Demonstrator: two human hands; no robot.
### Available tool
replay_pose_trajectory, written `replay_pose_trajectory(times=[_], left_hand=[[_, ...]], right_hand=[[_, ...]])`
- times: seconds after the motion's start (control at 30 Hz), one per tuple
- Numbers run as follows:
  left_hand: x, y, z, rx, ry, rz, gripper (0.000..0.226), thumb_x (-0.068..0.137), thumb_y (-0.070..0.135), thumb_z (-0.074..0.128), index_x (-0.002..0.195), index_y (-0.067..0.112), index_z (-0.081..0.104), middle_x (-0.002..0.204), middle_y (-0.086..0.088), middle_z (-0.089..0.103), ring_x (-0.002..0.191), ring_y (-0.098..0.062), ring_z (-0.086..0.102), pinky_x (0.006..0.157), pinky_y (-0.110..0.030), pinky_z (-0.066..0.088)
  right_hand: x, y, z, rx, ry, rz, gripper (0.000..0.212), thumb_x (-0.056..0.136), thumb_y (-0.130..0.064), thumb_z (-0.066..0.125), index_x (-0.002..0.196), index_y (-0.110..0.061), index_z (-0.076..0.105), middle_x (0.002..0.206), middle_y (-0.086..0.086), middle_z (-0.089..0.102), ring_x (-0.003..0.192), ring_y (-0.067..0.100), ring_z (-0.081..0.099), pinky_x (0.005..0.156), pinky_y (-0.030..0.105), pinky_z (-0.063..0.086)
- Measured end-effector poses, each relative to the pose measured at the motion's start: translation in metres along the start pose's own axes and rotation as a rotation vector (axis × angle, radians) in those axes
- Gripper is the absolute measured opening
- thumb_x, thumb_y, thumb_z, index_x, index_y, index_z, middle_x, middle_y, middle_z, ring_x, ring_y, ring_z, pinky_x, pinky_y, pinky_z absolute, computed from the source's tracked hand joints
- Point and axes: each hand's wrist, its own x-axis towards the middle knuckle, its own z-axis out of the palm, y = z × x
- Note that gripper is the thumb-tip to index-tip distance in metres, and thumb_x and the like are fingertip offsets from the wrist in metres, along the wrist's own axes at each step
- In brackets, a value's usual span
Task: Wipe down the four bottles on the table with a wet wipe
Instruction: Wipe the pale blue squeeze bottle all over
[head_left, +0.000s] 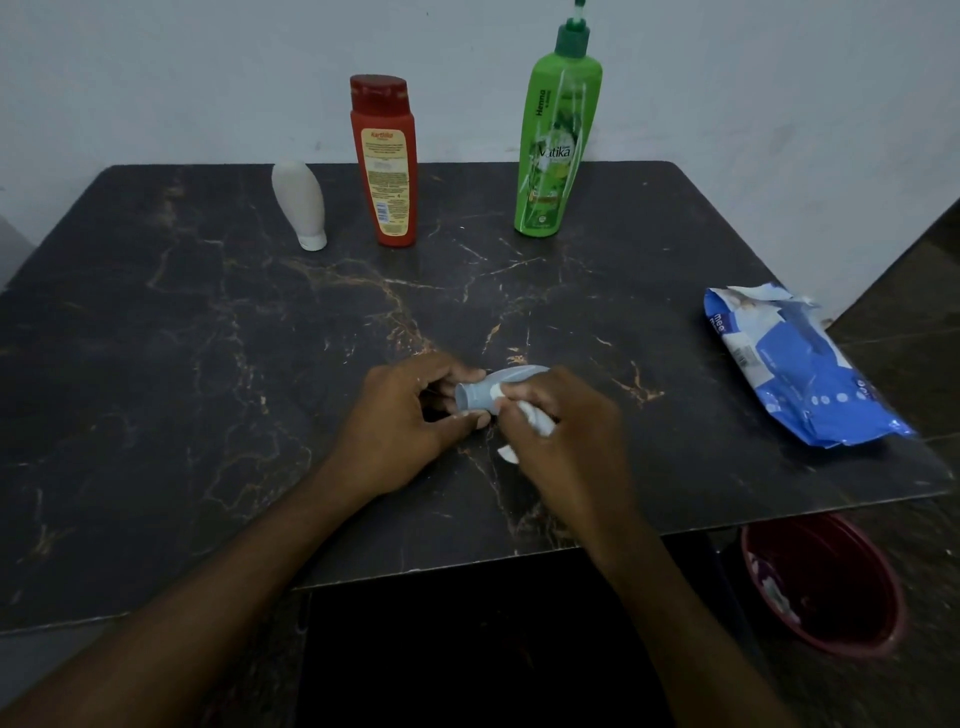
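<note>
From the head view, a small pale blue bottle (480, 397) lies on its side near the front middle of the desk (208, 364). I cannot tell if it touches the desk top. The left hand (400, 421) curls its fingers and thumb round the bottle's narrow end, so that grip is tight on the bottle. The right hand (561, 431) has its grip squeezed on a soft, bunched-up white wet wipe (537, 423), which it presses against the bottle's fatter part.

Three more bottles stand in a row at the back. The white bottle (300, 205) is smooth and round and sits on its cap. The red bottle (385, 161) has a dark red cap and a pale label. The green bottle (558, 140) is tall and shiny with a pump on top.

A crinkly blue and white wipe pack (800, 374) lies by the right edge. The desk is dark like stone, with thin brown lines. A round red tub (826, 587) sits on the floor.
</note>
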Motion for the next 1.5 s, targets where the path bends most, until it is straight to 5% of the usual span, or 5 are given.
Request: replay_pose_trajectory(times=[0.3,0.5,1.1,1.23,1.5], left_hand=[[0.0,-0.002,0.001,0.028,0.002,0.032,0.036,0.075,0.015,0.089,0.108,0.016,0.074,0.103,0.005,0.074,0.087,-0.011,0.072,0.08,-0.033,0.061],[0.0,-0.001,0.0,0.063,0.003,0.055,0.036,0.075,0.014,0.09,0.106,0.015,0.073,0.1,0.006,0.073,0.087,-0.008,0.071,0.08,-0.032,0.06],[-0.001,-0.002,0.0,0.111,-0.001,0.095,0.034,0.075,0.015,0.091,0.102,0.016,0.071,0.095,0.005,0.071,0.085,-0.009,0.069,0.077,-0.034,0.058],[-0.001,-0.002,0.0,0.106,-0.01,0.096,0.034,0.075,0.016,0.09,0.104,0.017,0.071,0.098,0.006,0.071,0.086,-0.009,0.069,0.077,-0.031,0.058],[-0.002,0.0,0.001,0.1,-0.014,0.109,0.03,0.077,0.011,0.087,0.1,0.014,0.069,0.095,0.003,0.071,0.084,-0.009,0.069,0.076,-0.03,0.058]], right_hand=[[0.016,0.034,-0.025,-0.106,0.07,0.165,0.011,0.091,-0.024,0.069,0.091,-0.014,0.072,0.086,-0.006,0.066,0.075,0.008,0.065,0.073,0.038,0.058],[-0.002,-0.004,0.0,-0.091,0.021,0.021,0.014,0.089,-0.013,0.068,0.102,-0.012,0.074,0.1,-0.001,0.068,0.086,0.006,0.064,0.079,0.014,0.051],[0.011,0.001,-0.003,-0.163,-0.039,-0.09,0.016,0.091,-0.015,0.066,0.104,-0.016,0.074,0.093,-0.002,0.063,0.078,0.003,0.056,0.07,0.009,0.045],[0.027,0.024,-0.012,-0.255,0.029,0.025,0.014,0.091,-0.018,0.066,0.099,-0.01,0.074,0.093,0.006,0.067,0.076,0.007,0.054,0.072,0.025,0.054],[0.001,-0.007,0.006,-0.13,-0.082,-0.105,0.017,0.094,-0.017,0.061,0.107,-0.016,0.073,0.101,-0.005,0.064,0.089,0.005,0.059,0.075,0.01,0.044]])
